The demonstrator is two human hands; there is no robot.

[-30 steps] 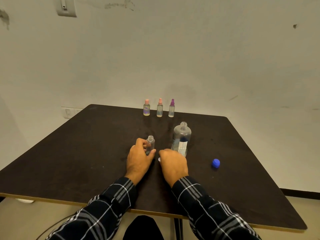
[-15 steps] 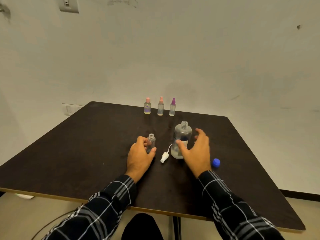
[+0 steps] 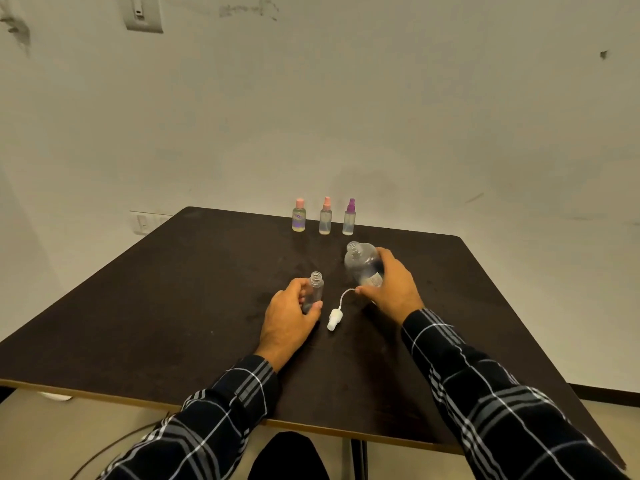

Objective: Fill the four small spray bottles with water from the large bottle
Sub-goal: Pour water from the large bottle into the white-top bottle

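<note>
The big bottle sits a bit right of centre on the surface, uncapped and tipped so the neck leans left. The right hand is wrapped round it, fingers over the top and thumb underneath. The base is hidden, so I can't tell if it's touching down. There's a white label low on it with small print, way too blurry to read.

Just left of that, one small bottle stands upright with no top on. The left hand grips it, thumb in front and fingers curled behind. One white spray head lies on its side between the two hands, and its thin tube curves toward the right thumb.

Along the far edge are three more small ones in a row, all capped:
- pink bottle, with a purplish label I can't read
- middle bottle, also pink-topped
- purple bottle

So that's four small and one big.

Further out there's a switch plate high on the wall, an outlet low beyond the left corner, a dark cable by the floor, and plaid sleeves on both arms.
</note>
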